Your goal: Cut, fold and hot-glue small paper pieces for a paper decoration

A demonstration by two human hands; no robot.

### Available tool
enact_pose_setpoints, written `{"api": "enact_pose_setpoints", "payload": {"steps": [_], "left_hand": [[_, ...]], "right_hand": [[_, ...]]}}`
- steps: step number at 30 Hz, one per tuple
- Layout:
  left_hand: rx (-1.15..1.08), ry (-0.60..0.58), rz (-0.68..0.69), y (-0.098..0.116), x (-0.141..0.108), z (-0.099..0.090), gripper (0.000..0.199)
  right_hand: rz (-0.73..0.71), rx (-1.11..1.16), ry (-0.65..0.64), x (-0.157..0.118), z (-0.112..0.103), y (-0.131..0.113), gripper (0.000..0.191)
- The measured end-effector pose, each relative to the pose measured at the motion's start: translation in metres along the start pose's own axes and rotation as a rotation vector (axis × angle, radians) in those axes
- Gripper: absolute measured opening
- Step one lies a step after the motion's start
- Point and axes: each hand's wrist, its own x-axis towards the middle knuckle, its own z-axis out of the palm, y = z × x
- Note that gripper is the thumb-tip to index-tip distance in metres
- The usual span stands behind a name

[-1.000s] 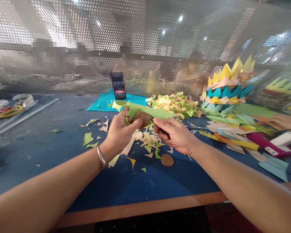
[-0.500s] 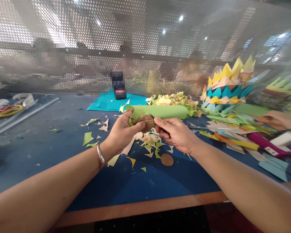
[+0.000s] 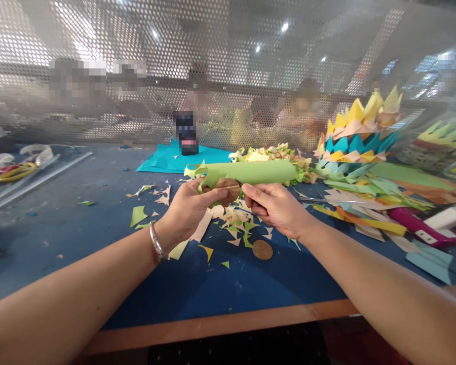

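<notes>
My left hand (image 3: 186,209) is closed on a light green paper sheet (image 3: 251,173), whose far part curls into a roll to the right. Against the paper, the same hand presses a flat brown oval piece (image 3: 230,189) under its thumb. The paper's left edge is cut ragged. Pinched in my right hand (image 3: 275,208) is a thin dark pointed tool (image 3: 240,182); the fingers cover most of it, so its kind does not show. Its tip meets the right side of the brown oval. Below my hands, a second brown oval (image 3: 262,250) lies on the blue tabletop (image 3: 228,294).
Paper scraps (image 3: 233,218) are strewn under my hands, with a scrap heap (image 3: 277,153) behind. A phone (image 3: 188,134) stands by turquoise paper (image 3: 163,159). Rightward are a layered paper crown (image 3: 359,134), paper strips (image 3: 368,215) and a magenta power strip (image 3: 421,228). Scissors (image 3: 17,172) lie far left.
The green paper roll has tilted up slightly, and my right hand has shifted a little. Another person's hand at the right edge has left the view.
</notes>
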Motion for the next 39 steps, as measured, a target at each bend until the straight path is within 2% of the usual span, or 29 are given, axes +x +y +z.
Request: {"api": "enact_pose_setpoints", "payload": {"steps": [5, 16, 22, 30, 39], "left_hand": [[0.036, 0.013, 0.027, 0.0008, -0.0005, 0.0004, 0.004], [0.088, 0.065, -0.021, -0.0013, 0.0000, -0.0016, 0.011], [0.102, 0.088, -0.053, -0.0031, 0.0012, -0.0026, 0.009], [0.154, 0.079, -0.045, -0.0007, 0.0021, -0.0007, 0.009], [0.173, 0.009, -0.035, 0.0031, -0.0002, 0.0002, 0.006]], "right_hand": [[-0.037, -0.060, 0.004, 0.0003, 0.0000, 0.0003, 0.048], [-0.099, -0.193, 0.019, 0.0013, -0.0012, 0.0011, 0.054], [-0.143, -0.272, 0.026, 0.0015, -0.0031, 0.0036, 0.056], [-0.187, -0.338, 0.020, 0.0022, -0.0040, 0.0038, 0.056], [-0.218, -0.394, 0.002, 0.0032, -0.0061, 0.0035, 0.055]]}}
